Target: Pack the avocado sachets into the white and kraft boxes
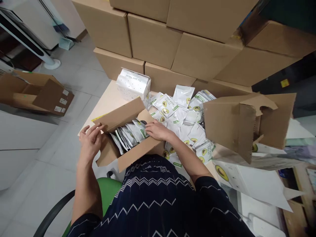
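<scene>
Resting at the right end of an open carton [137, 153], the right hand [157, 130] had its fingers extended over the row of packets [128, 135] inside; could not tell whether it gripped one. Left hand [91, 142] at the carton's opposite end, fingers loosely bent and parted; any hold on the cardboard was unclear. The packets stood on edge, packed side by side. Loose sachets [183, 95] lay heaped on the surface [106, 98] to the right, between this carton and another opened box [225, 125]. A "Su per Meal" box [133, 85] sat behind.
</scene>
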`<act>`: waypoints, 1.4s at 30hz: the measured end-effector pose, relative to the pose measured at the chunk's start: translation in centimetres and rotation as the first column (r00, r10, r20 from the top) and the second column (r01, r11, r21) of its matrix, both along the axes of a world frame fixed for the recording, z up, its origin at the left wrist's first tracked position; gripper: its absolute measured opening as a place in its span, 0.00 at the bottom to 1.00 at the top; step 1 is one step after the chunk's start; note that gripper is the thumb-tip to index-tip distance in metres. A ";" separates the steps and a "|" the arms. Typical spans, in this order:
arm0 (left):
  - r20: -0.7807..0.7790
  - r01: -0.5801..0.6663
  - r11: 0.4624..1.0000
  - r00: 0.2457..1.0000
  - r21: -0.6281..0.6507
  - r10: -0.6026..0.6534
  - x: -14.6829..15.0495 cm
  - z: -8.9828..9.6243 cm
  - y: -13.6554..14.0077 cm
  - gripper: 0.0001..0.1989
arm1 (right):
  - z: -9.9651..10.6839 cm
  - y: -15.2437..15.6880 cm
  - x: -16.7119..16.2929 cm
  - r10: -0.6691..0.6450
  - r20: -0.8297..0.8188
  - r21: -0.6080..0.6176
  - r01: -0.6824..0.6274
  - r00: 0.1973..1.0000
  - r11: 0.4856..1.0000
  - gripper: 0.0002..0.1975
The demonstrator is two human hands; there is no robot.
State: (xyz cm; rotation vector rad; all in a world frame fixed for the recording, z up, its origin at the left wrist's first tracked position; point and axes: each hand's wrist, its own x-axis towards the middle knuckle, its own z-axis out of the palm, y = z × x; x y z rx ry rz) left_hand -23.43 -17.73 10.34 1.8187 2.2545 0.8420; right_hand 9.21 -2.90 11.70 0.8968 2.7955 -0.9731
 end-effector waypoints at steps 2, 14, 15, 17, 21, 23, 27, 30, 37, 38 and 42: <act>-0.002 0.007 0.999 1.000 0.034 -0.007 -0.7 0.3 -1.1 0.16 | -0.1 0.7 -0.2 0.036 -0.008 -0.030 -0.036 0.999 0.999 0.15; 0.404 -0.317 0.946 0.858 -0.066 0.316 0.0 0.4 -5.6 0.31 | 0.0 5.9 -1.8 0.047 -0.321 -0.034 -0.061 0.946 0.998 0.27; 0.486 -0.355 0.933 0.805 -0.061 0.339 0.6 0.6 -5.5 0.34 | -0.2 6.4 -2.2 0.038 -0.338 -0.030 -0.051 0.940 0.998 0.28; 0.614 -0.379 0.924 0.720 -0.041 0.323 1.9 1.0 -5.2 0.36 | -0.6 7.2 -2.8 0.016 -0.346 -0.036 -0.031 0.938 0.999 0.31; 0.683 -0.129 0.991 0.722 -0.028 0.113 4.7 1.9 -5.0 0.30 | -1.9 8.2 -3.5 -0.031 -0.333 -0.059 0.012 0.943 0.998 0.34; 0.603 0.052 0.993 0.798 -0.110 0.025 5.7 2.0 -4.6 0.27 | -2.5 8.4 -3.4 -0.033 -0.326 -0.065 0.012 0.945 0.998 0.34; 0.379 0.237 0.935 0.917 -0.263 -0.126 7.2 1.1 -3.0 0.27 | -2.8 8.2 -2.9 -0.037 -0.327 -0.084 0.010 0.944 0.996 0.32; 0.395 0.337 0.901 0.893 -0.274 -0.214 7.5 0.4 -1.8 0.27 | -2.3 7.4 -2.1 -0.088 -0.296 -0.152 0.044 0.951 0.987 0.28; 0.542 0.403 0.892 0.805 -0.205 -0.240 4.0 1.9 -4.9 0.32 | -2.8 4.9 5.4 -0.252 -0.386 -0.547 0.000 0.887 0.837 0.28; 0.541 0.456 0.860 0.794 -0.229 -0.277 3.4 2.3 -5.7 0.36 | -3.2 4.6 7.0 -0.241 -0.399 -0.596 -0.050 0.885 0.801 0.32; 0.474 0.567 0.705 0.803 -0.426 -0.360 2.9 3.2 -8.0 0.47 | -3.9 3.2 10.9 -0.145 -0.334 -0.617 -0.100 0.931 0.781 0.44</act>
